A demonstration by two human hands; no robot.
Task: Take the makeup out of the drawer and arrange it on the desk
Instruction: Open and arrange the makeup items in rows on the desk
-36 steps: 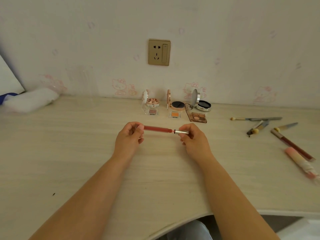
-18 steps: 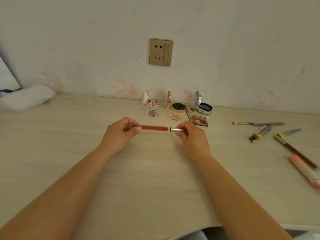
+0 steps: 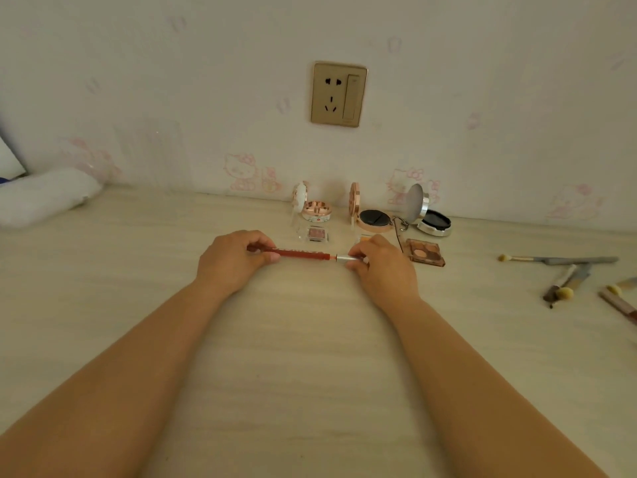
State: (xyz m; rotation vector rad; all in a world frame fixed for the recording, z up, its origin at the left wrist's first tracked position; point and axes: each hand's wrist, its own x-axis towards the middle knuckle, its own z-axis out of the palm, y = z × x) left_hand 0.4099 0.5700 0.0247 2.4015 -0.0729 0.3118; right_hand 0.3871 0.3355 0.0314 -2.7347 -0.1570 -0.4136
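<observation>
Pale wood makes up the desk (image 3: 310,357), and it runs back to a white wall with faint pink cartoon cats on it. A gold wall socket (image 3: 339,94) sits on the wall above the makeup. Both arms reach out over the desk. The left hand (image 3: 231,261) has its fingers curled around the red end of a thin lip pen (image 3: 300,253). The right hand (image 3: 382,267) pinches the silver end of the same pen. The pen lies level between the two hands, just above the desk top. Right behind the hands is a row of open makeup. A white and pink compact (image 3: 312,207) stands with its lid up, and a small clear blush box (image 3: 316,233) lies in front of it. Next comes a rose gold compact (image 3: 370,218) with a dark pad, then a silver compact (image 3: 431,215) with a round mirror lid. A brown eyeshadow box (image 3: 425,257) lies beside the right hand. Well off to the right are loose makeup brushes (image 3: 565,270) and a long tube at the edge of the view. A white fluffy thing (image 3: 44,196) lies far left by the wall. No writing can be read on anything.
</observation>
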